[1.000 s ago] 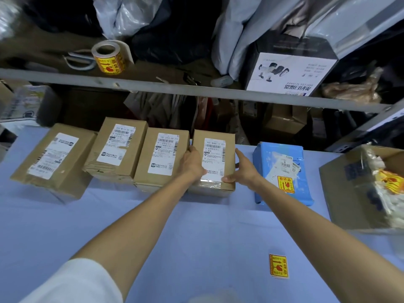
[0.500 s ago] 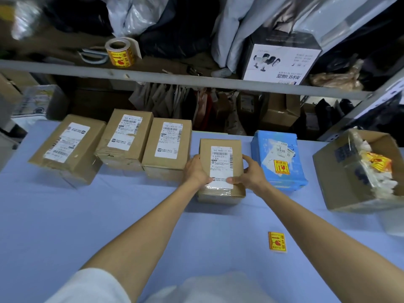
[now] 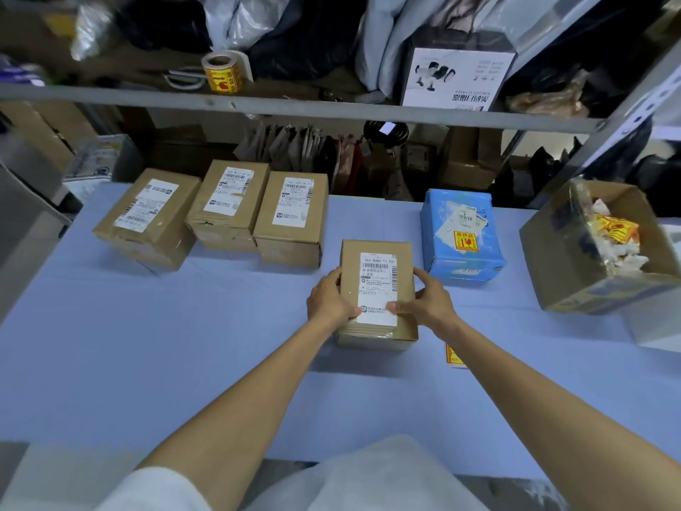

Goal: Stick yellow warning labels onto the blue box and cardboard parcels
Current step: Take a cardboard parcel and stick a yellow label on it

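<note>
A small cardboard parcel (image 3: 376, 260) with a white shipping label stands on the blue table, gripped on both sides. My left hand (image 3: 329, 300) holds its left side and my right hand (image 3: 427, 300) its right side, thumbs on top. The blue box (image 3: 460, 230) behind and to the right carries a yellow warning label (image 3: 465, 241). A loose yellow label (image 3: 452, 355) lies on the table, partly hidden by my right forearm. Three more cardboard parcels (image 3: 291, 215) (image 3: 230, 201) (image 3: 147, 215) stand in a row at the back left.
A roll of yellow labels (image 3: 221, 73) sits on the metal shelf (image 3: 294, 108) above the table, beside scissors. An open carton (image 3: 589, 263) with label scraps stands at the right. A white-and-black product box (image 3: 457, 75) is on the shelf.
Both hands have pulled the small parcel out of the row toward me, away from the other parcels. The loose label is now partly under my right forearm.
</note>
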`<state>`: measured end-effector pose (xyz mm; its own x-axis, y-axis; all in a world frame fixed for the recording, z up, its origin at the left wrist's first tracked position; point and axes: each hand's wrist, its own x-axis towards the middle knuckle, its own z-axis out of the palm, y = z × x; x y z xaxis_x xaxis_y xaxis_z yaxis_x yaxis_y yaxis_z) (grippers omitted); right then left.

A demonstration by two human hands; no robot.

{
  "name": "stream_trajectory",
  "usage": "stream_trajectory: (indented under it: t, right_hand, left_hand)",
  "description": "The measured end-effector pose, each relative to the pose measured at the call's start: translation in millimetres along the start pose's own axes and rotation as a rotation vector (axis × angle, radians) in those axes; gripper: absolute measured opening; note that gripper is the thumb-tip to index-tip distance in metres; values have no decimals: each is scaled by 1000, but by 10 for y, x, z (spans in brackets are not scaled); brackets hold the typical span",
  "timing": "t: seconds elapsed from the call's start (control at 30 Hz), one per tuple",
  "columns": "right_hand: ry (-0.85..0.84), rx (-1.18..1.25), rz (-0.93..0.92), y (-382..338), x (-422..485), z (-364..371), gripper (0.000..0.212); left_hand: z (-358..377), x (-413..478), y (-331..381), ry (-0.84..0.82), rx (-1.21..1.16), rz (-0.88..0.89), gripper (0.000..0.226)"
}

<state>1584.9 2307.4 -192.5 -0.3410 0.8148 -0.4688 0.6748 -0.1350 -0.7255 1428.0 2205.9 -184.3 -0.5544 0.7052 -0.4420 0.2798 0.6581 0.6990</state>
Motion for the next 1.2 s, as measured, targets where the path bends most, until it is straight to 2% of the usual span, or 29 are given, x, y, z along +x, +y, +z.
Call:
stream_trajectory:
  t: [0.13,0.33,0.43,0.6,0.87,1.2]
  right_hand:
    - [2,42,31,169,-149,33,99]
    - [5,48,8,208,-352,43,99]
    - [-69,112,-13,222,-428,49,105]
    - [-100,117,-49,330,-567,40,100]
    - [-146,146,14,451,-602,6,92]
    - [-137,207,20,518,-592,14,94]
  left_hand:
    - [63,-206,-134,-34,-20,11,92]
    - [98,-438,-252,-110,-259,25,93]
    - [71,-505,-266,-130,-302,14,95]
    - [83,-636,-309,-130,-288,-12,96]
    - [131,-672,-386,-172,-273,-19,96]
    - [126,-574,-464,-190,-292,-11,96]
